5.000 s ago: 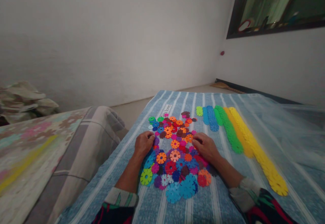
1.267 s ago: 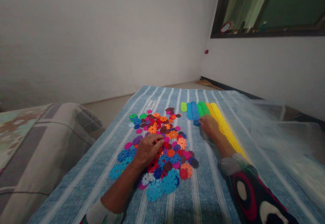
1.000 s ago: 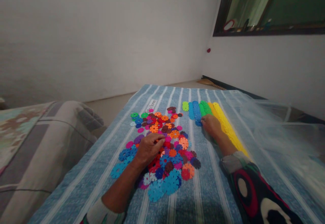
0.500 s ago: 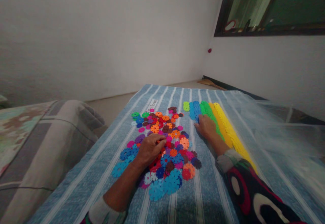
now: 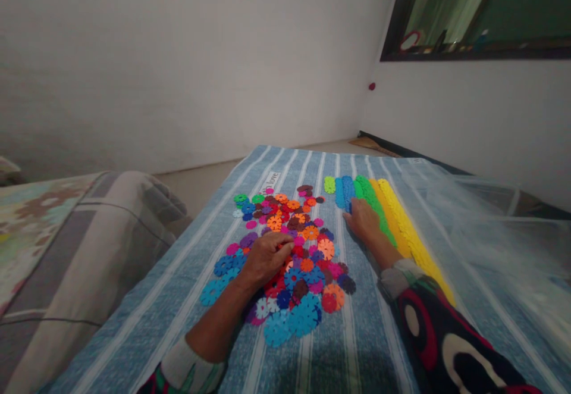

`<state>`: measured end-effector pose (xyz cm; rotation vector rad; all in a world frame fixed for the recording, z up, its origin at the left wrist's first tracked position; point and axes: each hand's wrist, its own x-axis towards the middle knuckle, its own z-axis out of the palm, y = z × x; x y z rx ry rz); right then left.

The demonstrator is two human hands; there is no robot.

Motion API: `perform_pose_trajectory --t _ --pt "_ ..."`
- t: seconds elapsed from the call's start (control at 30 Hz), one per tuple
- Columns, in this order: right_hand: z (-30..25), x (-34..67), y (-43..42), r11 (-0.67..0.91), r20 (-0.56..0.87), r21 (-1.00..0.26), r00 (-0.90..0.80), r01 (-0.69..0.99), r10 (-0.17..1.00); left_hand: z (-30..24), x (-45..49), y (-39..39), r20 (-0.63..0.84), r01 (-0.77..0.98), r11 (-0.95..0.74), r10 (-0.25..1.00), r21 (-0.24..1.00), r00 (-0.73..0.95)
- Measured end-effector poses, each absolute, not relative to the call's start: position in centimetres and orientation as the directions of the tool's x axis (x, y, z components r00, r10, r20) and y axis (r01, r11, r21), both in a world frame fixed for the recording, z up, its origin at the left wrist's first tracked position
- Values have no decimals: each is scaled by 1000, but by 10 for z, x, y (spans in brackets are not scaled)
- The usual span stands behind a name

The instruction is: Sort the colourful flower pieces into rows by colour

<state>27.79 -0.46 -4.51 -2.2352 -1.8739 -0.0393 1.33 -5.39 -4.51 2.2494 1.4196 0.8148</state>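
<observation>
Right hand (image 5: 364,222) curled at near end of blue row (image 5: 347,187), can't tell if pinching anything. Left hand (image 5: 267,255) half-curled over mixed disc pile (image 5: 307,265), grip hidden. Risk imo: right one brushes green row (image 5: 368,193), knocks it crooked.

Thin, flower-like discs (image 5: 306,265) with notched edges lay in a loose, overlapping heap on the striped cloth (image 5: 325,358), mixing orange, red, pink, purple, brown and blue. Large bright blue discs (image 5: 303,316) sat at its near edge. To the right, apart from the heap, other discs lay overlapped in single-colour rows: a short lime row (image 5: 329,184), then blue rows (image 5: 347,189), green rows (image 5: 369,194), an orange-yellow row (image 5: 387,212) and the longest, a yellow row (image 5: 398,209).
</observation>
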Motion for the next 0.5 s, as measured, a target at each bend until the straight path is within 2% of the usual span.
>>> perform_pose_trajectory --t 0.17,0.3,0.4,0.5 --pt "-41 279 -12 -125 202 -173 160 977 966 -40 11 -53 272 696 -405 914 593 300" --pt "-41 276 -27 -36 256 -190 85 981 963 -37 5 -51 257 701 -386 923 600 288" --pt "-44 267 -44 178 243 -232 -120 956 962 -35 0 -49 229 702 -377 926 605 300" --pt "-43 256 -63 480 218 -349 -428 805 877 -32 -3 -48 194 693 -412 907 591 374"
